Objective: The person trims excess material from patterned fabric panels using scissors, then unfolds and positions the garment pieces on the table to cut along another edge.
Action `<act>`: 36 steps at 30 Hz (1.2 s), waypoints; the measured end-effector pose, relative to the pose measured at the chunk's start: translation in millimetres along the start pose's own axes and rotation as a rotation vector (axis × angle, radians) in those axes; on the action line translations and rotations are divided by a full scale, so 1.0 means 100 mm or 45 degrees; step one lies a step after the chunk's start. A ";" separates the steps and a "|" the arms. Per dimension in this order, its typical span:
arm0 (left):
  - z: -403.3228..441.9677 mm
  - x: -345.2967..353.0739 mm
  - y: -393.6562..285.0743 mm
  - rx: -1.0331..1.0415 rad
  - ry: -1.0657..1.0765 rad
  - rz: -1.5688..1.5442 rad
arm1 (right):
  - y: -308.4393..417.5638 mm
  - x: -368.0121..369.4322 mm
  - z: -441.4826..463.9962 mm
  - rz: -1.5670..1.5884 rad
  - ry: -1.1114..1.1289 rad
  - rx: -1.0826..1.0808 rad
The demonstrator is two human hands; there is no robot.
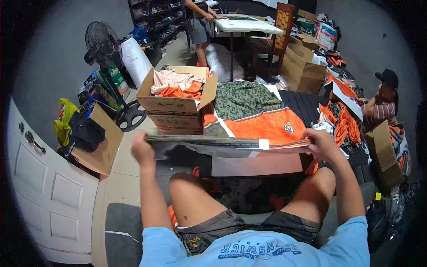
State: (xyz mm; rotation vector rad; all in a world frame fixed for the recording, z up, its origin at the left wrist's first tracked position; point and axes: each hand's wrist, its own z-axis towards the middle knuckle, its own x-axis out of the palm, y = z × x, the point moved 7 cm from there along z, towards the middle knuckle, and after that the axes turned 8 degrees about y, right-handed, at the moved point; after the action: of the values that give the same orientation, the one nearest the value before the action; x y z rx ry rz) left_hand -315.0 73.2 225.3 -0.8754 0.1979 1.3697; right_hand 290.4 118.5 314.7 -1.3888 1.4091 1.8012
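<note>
A length of dark camouflage-and-grey cloth (204,141), apparently a garment, is stretched level between my two hands above my knees. My left hand (143,149) is closed on its left end; my right hand (321,143) pinches the right end. A small white patch (263,143) shows along its edge. Just beyond lies an orange and green camouflage shirt (262,124) with a round emblem, spread flat. Whether it joins the cloth in my hands, I cannot tell. Below the cloth, a pale panel (256,165) shows between my knees.
An open cardboard box (173,107) of orange and pink cloth stands ahead left, near a black fan (103,44). A white door (58,191) is at left. A person (387,95) sits at right beside clothing piles; another stands at a white table (249,26).
</note>
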 end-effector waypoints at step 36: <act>0.94 -1.40 -0.64 0.207 0.258 -1.249 | -1.54 -1.36 -1.19 1.207 -1.119 -0.140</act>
State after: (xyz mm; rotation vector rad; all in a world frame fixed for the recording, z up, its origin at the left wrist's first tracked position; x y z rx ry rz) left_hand -323.8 29.8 400.3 -0.8029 0.0154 0.3474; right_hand 519.5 96.5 373.1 0.2390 1.5059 2.5650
